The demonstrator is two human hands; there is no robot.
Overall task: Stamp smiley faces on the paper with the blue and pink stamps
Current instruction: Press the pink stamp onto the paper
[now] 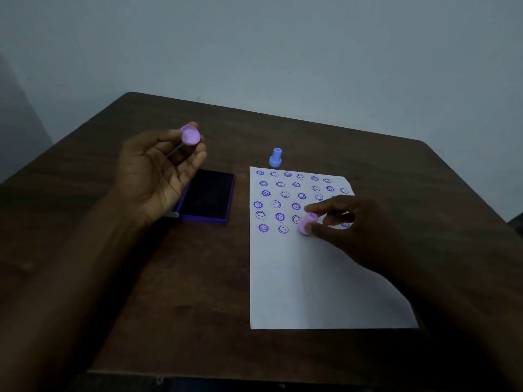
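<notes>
**Pink stamp going down on the paper**

A brown wooden table (113,250) is holding everything. A white sheet of paper (311,278) is lying flat on its right side, and rows of purple smiley faces (285,194) are filling its top part. The bottom part is showing only white.

An open ink pad (208,195) in a purple case is sitting just left of the paper, with dark ink inside it.

The right hand (348,224) is pinching the pink stamp (307,223) between thumb and fingers, holding it tilted at the bottom row of faces, touching the paper or just above it.

The left hand (158,171) is lifted over the table, gripping a small round pink cap (190,135) at its fingertips.

The blue stamp (275,158) is standing upright just past the paper's top edge, away from both hands.
</notes>
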